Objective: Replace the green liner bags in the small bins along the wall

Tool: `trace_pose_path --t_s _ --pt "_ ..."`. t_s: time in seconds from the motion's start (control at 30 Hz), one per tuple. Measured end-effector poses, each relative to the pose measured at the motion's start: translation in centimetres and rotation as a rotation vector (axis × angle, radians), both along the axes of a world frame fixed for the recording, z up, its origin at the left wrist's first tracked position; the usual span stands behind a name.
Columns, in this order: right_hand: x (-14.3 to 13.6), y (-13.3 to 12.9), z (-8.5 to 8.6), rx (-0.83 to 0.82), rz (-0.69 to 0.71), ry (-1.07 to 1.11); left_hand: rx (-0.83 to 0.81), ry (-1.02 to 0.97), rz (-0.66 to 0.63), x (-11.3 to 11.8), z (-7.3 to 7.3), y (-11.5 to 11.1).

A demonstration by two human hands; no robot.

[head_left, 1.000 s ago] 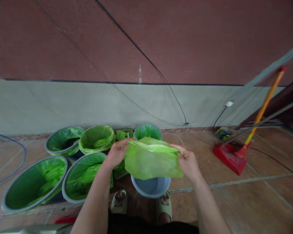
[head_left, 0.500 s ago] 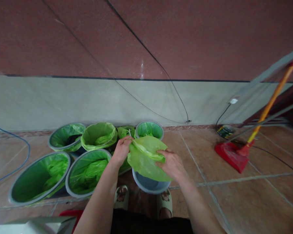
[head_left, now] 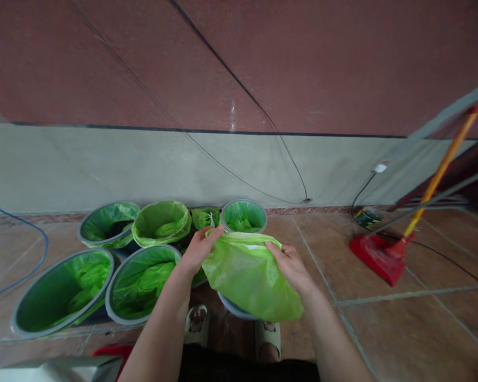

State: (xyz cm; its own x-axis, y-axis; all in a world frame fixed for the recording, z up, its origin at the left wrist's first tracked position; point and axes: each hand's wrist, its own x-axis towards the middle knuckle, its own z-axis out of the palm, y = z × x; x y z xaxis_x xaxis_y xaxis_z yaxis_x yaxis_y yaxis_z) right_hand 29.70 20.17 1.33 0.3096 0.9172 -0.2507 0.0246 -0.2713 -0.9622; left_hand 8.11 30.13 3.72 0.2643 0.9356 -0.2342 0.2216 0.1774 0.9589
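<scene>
Left hand (head_left: 202, 246) and right hand (head_left: 290, 265) are pinching an unfitted green bag (head_left: 250, 278) above the bucket (head_left: 233, 309), the nine-o'clock bins (head_left: 43, 302) already lined.

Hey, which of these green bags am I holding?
The bag front and center, top edge held by your left hand and right hand. The others in plain view line bins to its left and behind.
</scene>
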Motion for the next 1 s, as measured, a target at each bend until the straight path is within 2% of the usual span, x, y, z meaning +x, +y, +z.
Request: trace_pose_path --t_s 0.1,0.17,0.37,0.53,0.63,0.7,0.77,0.87,0.93,1.0 --pt "-0.1 0.1 0.2 0.023 -0.031 0.021 0.031 -0.019 -0.245 -0.2 0.2 -0.3" --pt "-0.5 0.1 0.5 0.055 -0.044 0.038 0.059 -0.024 -0.34 -0.1 0.0 -0.5" --pt "-2.6 0.5 0.8 0.158 0.074 -0.081 0.108 -0.158 -0.527 2.1 -0.8 -2.0" --pt "-4.2 0.4 0.3 0.276 0.199 -0.188 0.224 -0.097 -0.582 3.7 -1.4 -2.9" --pt "-4.2 0.2 1.1 0.295 0.304 -0.16 0.288 -0.061 -0.545 3.5 -1.8 -2.4" --pt "-3.4 0.1 1.9 0.312 0.323 -0.178 0.266 0.005 -0.491 3.3 -2.1 -2.0" --pt "-1.9 0.0 2.6 0.347 0.22 -0.261 0.162 0.023 -0.392 3.4 -2.6 -1.7" --pt "1.0 -0.6 2.9 0.359 0.01 -0.506 -0.084 -0.134 -0.139 4.6 -3.9 -1.7" --pt "2.6 -1.1 2.6 0.298 -0.033 -0.656 -0.238 -0.255 0.01 5.9 -5.4 -2.0" --pt "3.2 -1.5 1.9 0.203 -0.024 -0.768 -0.341 -0.301 0.054 7.0 -7.4 -2.3"
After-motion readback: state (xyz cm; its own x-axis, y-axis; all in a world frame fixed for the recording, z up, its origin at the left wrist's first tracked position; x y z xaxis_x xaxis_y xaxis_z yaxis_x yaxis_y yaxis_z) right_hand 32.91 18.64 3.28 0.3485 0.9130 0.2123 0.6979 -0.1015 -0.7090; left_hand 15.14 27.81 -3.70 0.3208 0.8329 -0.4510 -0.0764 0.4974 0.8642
